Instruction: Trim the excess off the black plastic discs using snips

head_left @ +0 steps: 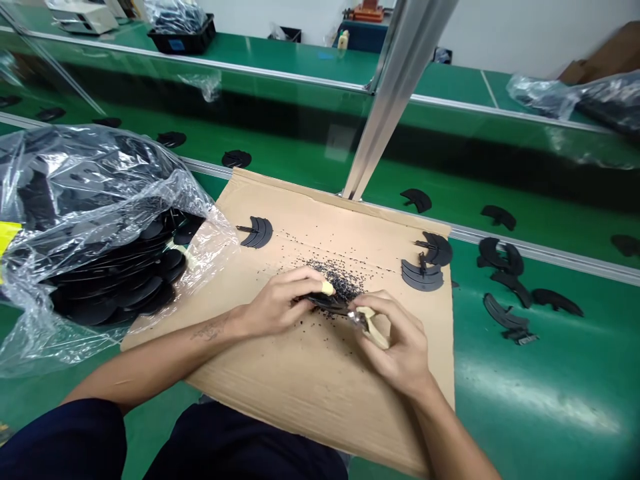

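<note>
My left hand [277,301] pinches a dark, curved black plastic part [327,305] over the cardboard; a pale yellow cover [327,287] sits on one fingertip. In my right hand [403,343] is a pair of cutting pliers [370,325] with pale yellow handles, its metal jaws at the right end of the part. Whether the jaws touch it is blurred. Beneath and behind both hands lies a scatter of small black bits [340,275]. Fan-shaped black parts rest on the cardboard, one at the left [257,233] and two overlapping at the right [423,275].
The cardboard sheet [300,380] lies on a green surface. A clear plastic bag [100,167] full of black parts stands at the left. An aluminium post [390,113] rises behind the sheet. More black parts [505,313] lie on the green conveyor-like surface at the right.
</note>
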Available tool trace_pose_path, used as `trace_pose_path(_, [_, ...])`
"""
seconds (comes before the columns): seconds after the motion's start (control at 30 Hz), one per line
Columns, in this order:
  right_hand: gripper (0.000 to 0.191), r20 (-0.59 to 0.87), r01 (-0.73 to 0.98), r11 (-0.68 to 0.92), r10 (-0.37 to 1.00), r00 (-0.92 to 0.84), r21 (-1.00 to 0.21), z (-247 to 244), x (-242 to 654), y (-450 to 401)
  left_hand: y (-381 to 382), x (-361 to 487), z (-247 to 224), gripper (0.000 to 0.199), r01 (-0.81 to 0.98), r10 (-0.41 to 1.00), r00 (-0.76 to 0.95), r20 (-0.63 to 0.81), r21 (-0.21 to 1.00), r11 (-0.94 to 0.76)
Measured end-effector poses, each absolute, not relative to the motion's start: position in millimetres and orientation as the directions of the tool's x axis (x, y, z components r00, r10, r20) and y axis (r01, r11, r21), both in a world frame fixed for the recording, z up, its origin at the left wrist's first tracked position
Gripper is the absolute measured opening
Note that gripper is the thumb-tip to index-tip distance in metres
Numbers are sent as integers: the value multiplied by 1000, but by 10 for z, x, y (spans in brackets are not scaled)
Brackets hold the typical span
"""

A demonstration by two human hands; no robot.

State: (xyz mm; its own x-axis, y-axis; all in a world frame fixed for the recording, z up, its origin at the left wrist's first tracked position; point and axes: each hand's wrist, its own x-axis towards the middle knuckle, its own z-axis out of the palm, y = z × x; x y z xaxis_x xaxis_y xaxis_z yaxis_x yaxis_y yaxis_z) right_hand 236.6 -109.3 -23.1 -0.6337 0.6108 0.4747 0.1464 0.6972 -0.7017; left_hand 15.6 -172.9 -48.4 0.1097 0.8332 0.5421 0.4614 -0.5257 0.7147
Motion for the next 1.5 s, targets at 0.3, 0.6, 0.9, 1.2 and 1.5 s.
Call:
trace_pose_path(0.3, [32, 465, 381, 811, 572, -676, -444, -318, 2414, -965, -1717, 139, -453, 25, 371, 835, 6, 551, 774, -513])
trace_pose_path(0.6, [21, 486, 391, 857, 513, -707, -336, -294, 2417, -969, -1732, 151, -437, 22, 318, 844, 37, 535, 794, -518])
trace_pose_path(0.9, [22, 546, 473, 865, 481, -687, -166, -272, 2413, -1083, -1762, 205, -434, 20, 209, 861, 17, 508, 840, -500])
trace_pose_path(1.2, [23, 515, 411, 855, 518, -683, -316, -229, 2410, -1031, -1752, 172, -397, 19, 240, 859, 8, 512, 833, -499])
trace_pose_path(1.5, [19, 521, 396, 866, 500, -692, -305, -246, 2411, -1032, -1736, 169, -400, 25, 237, 838, 31, 545, 810, -536])
